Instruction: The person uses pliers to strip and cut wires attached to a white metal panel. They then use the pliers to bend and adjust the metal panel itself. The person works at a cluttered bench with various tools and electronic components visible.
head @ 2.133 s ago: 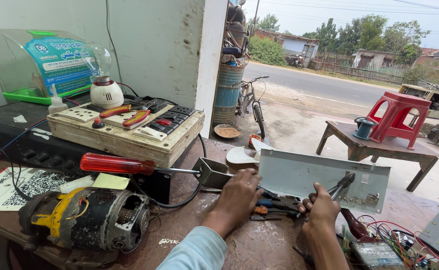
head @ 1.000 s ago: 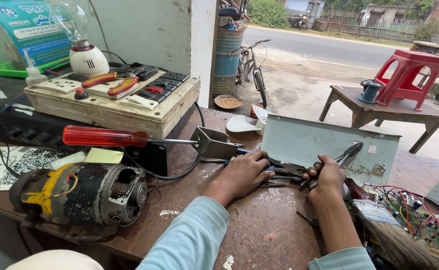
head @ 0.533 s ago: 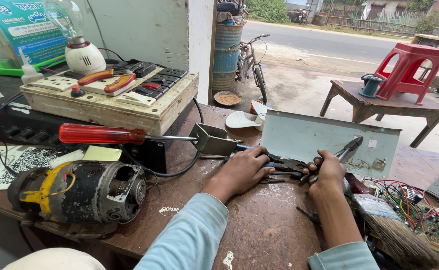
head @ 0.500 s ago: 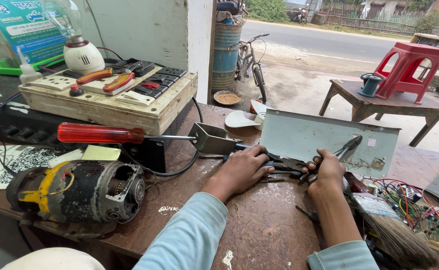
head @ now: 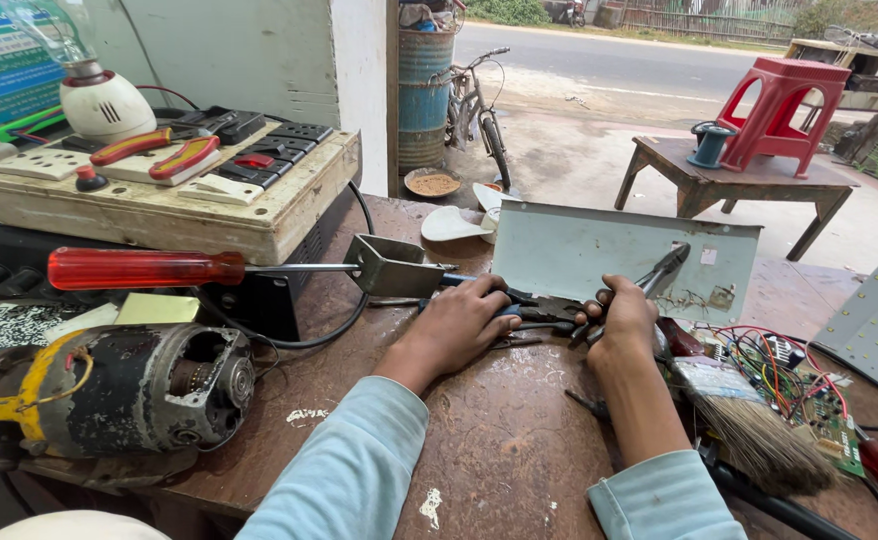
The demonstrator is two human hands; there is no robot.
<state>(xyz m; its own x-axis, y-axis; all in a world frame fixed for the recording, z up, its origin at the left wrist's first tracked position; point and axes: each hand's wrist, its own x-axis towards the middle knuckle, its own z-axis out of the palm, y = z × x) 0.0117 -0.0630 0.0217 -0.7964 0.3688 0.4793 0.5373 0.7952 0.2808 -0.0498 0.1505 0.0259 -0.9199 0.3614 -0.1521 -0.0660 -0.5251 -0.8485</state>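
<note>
One head-worn camera looks down, close, over the workbench toward the road.

- We see a worn brown workbench.
- Near left on it lies an old electric motor.
- A paintbrush and circuit board lie right.
- A grey metal panel sits far.

Left hand, right hand grip tools, probably pliers.
</note>
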